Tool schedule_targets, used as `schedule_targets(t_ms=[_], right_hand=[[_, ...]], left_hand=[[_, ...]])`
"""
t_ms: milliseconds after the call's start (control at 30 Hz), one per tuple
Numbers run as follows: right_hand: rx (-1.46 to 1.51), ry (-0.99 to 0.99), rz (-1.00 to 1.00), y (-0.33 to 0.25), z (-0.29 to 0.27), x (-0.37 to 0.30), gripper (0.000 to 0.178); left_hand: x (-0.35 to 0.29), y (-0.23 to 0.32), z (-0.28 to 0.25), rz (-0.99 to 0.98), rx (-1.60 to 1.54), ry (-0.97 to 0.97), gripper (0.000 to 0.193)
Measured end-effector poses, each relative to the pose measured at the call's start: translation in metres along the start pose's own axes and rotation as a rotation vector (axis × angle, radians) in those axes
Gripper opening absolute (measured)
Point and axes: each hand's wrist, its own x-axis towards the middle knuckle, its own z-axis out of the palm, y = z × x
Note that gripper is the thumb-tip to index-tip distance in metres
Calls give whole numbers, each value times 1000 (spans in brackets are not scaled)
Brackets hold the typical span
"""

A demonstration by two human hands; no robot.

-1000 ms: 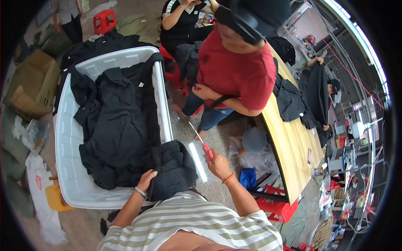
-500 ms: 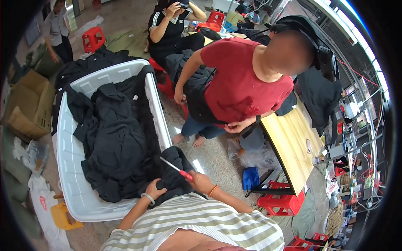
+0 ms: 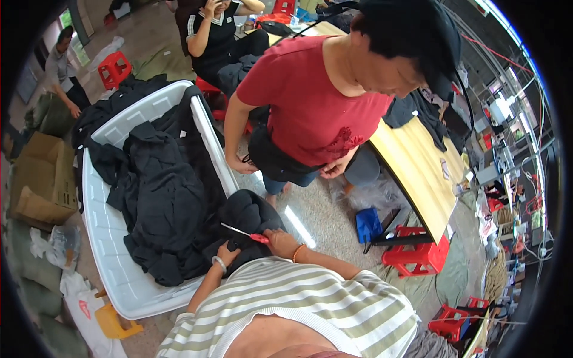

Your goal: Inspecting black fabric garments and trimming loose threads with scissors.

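Black cloth (image 3: 248, 209), apparently part of a garment, hangs over the near right corner of a white plastic tub (image 3: 119, 292), in front of my body. The fingers of my left hand (image 3: 228, 254) are closed on its near edge. My right hand (image 3: 280, 244) is wrapped round the red handle of a pair of scissors (image 3: 258, 238). Their thin metal blades point left, over the cloth and just above my left hand. A heap of black garments (image 3: 161, 185) lies inside the tub.
A person in a red shirt (image 3: 322, 101) stands close beyond the tub's right side. To the right are a wooden-topped table (image 3: 418, 173) and a red stool (image 3: 412, 253). On the left stand a cardboard box (image 3: 45, 179) and a yellow stool (image 3: 116, 322). Another person sits behind.
The scissors have tilted flatter over the cloth, and my hands are closer together. The person in red has leaned nearer with head lowered. My view has shifted slightly.
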Motion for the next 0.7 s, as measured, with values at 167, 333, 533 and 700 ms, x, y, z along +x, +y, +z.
schedule_targets(t_ms=[167,333,533,700], right_hand=[[32,-45,28,2,3,-3,24],[97,3,11,5,5,-6,22],[145,24,61,2,5,-9,19],[241,-14,119,0,-1,-13,20]], left_hand=[[-3,-2,-1,-21,-28,-5,54],[-9,1,-2,-41,-98,-33,51],[-8,6,-5,-25,-91,-50,49],[-9,5,-7,86,-100,-10,46]])
